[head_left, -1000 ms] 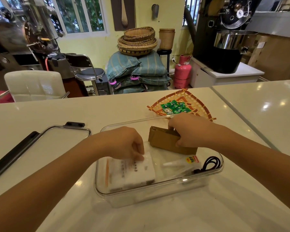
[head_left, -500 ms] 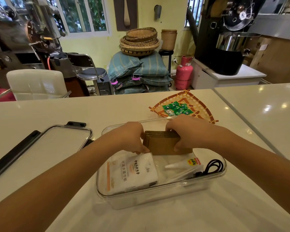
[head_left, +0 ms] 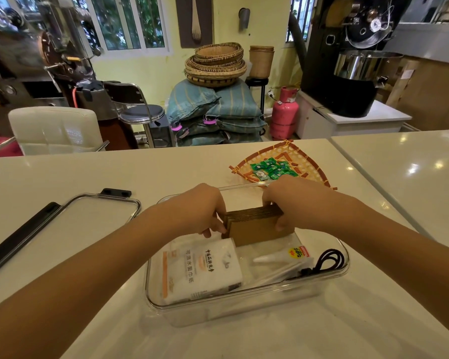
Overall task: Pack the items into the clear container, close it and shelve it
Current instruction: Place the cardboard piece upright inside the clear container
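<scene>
Both hands, left hand (head_left: 205, 211) and right hand (head_left: 290, 203), grip cardboard stack (head_left: 257, 224) on edge, long axis left-right, inside clear container (head_left: 244, 304); glossy white counter (head_left: 62, 177), cluttered workshop behind.

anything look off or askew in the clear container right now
Nothing looks spilled or damaged. The brown cardboard stack stands on edge, slightly tilted, in the grip of both hands, left hand and right hand.

A woven tray (head_left: 311, 158) of green sweets (head_left: 271, 168) sits far right on the desk (head_left: 62, 174). Beyond: white chair (head_left: 55, 128), stacked baskets (head_left: 215, 64), pink gas cylinder (head_left: 284, 112).
</scene>
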